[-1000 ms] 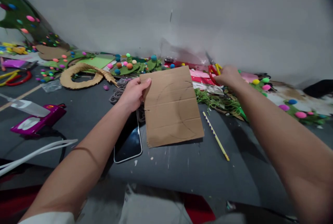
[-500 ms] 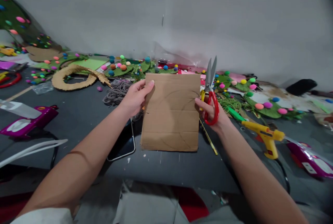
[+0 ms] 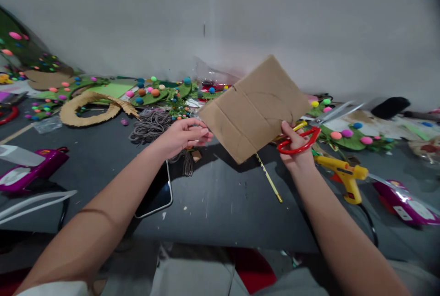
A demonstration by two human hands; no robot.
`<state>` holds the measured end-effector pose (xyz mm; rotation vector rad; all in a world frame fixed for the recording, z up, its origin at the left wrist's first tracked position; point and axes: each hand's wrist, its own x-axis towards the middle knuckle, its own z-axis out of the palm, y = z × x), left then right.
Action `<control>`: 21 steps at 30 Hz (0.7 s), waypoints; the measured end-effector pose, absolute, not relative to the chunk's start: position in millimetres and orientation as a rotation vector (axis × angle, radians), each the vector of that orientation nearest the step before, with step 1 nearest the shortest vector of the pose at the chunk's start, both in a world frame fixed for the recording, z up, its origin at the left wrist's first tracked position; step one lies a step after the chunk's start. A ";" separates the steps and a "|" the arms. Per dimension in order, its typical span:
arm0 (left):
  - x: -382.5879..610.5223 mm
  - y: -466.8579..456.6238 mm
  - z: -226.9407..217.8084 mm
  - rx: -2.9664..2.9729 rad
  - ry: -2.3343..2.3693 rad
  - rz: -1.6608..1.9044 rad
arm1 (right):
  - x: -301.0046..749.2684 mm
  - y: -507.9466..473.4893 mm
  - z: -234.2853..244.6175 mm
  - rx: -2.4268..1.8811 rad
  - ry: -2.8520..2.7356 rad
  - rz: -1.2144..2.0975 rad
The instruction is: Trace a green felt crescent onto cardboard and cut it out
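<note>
Cardboard (image 3: 252, 106), seemingly light and stiff, sits pinched in my right hand (image 3: 299, 161) with scissors (image 3: 314, 132); its corner beside my empty, loosely curled left hand (image 3: 180, 138) should grip well.

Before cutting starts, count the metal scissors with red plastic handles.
2: red-handled scissors in the right hand; a second pair, cut off by the picture's left edge. More may be hidden.

A big, plain grey wall (image 3: 130, 21) stretches across the top of the frame, with a thin dark mark (image 3: 204, 29) near the middle. Its top edge shows at the upper right. Below is a long, dark grey table (image 3: 213, 216) with pale specks. Some grey floor (image 3: 129, 259) peeks out at the lower left. The light is soft.
</note>
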<state>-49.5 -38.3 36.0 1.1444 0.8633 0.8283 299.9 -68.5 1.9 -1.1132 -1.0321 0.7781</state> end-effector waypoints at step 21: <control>-46.4 -43.2 48.0 0.985 0.861 1.151 | 271.1 -90.1 20.7 -1.133 -0.933 0.954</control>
